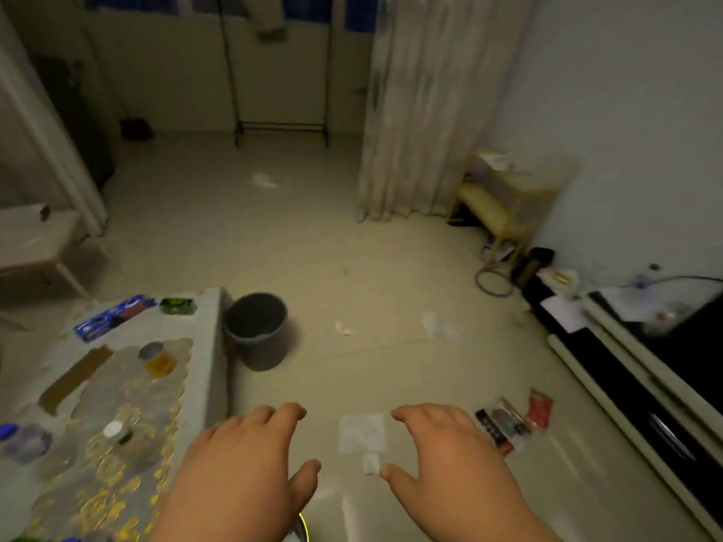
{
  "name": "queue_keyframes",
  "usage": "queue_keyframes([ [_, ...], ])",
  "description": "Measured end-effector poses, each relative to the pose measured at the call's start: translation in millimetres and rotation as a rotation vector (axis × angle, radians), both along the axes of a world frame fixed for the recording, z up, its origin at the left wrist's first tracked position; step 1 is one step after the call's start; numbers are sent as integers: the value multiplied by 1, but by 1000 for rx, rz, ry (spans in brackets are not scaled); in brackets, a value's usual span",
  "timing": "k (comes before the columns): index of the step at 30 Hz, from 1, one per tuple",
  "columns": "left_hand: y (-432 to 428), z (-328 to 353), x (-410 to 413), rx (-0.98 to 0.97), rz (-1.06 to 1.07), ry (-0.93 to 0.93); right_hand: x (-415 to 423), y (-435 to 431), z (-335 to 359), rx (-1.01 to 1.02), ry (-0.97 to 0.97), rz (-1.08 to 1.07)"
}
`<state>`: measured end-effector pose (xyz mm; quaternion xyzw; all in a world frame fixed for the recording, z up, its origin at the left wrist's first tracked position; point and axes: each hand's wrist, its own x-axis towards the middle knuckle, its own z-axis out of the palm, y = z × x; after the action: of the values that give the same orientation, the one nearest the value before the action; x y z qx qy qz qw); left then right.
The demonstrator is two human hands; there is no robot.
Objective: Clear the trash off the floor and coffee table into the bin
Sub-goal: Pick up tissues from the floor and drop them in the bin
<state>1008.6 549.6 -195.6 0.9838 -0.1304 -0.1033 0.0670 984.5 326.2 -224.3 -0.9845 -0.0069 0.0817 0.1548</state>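
Left hand [242, 463]: we held it palm down above the floor, fingers spread wide and loosely bent, gripping nothing.
Right hand [450, 463]: it was held the same way, palm down, fingers spread wide, with nothing in it.
White paper [362, 432]: it lay flat on the floor between our two hands. A small white scrap [371, 462] sat just beside its near edge, close to our right thumb. Blur kept us from telling whether the thumb touched the scrap.
Wrappers [504, 428]: a few dark ones lay together on the floor just right of our right hand, with a red packet [540, 408] beside them.
Tissue scraps [343, 329]: they lay on the open floor to the right of the bin, well apart from our hands.
Bin [258, 330]: dark and round, it stood upright on the floor just beside the coffee table's far right corner.
Coffee table [213, 385]: it stood at our left. A blue packet [113, 316] and a green packet [178, 305] lay along its far edge. A brown card strip [74, 379] lay nearer the middle, and bottles [117, 436] stood toward the near edge.
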Motion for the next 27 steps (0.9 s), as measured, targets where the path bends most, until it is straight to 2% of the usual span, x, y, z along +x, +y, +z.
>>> queue_keyframes([
  [6,-78,66,-38,-77,-370,-44,-113,-57,79,-34,-66,-374],
  [12,-190,100,-109,-57,-713,-98,-257,-133,122,-51,-129,-721],
  [17,-294,110,-203,-25,-957,-129,-394,-186,128,-68,-140,-1005],
  [23,-399,111,-344,-34,-1174,-103,-562,-240,116,-72,-117,-1235],
  [27,-452,105,-418,-6,-1271,-52,-646,-271,111,-85,-114,-1343],
])
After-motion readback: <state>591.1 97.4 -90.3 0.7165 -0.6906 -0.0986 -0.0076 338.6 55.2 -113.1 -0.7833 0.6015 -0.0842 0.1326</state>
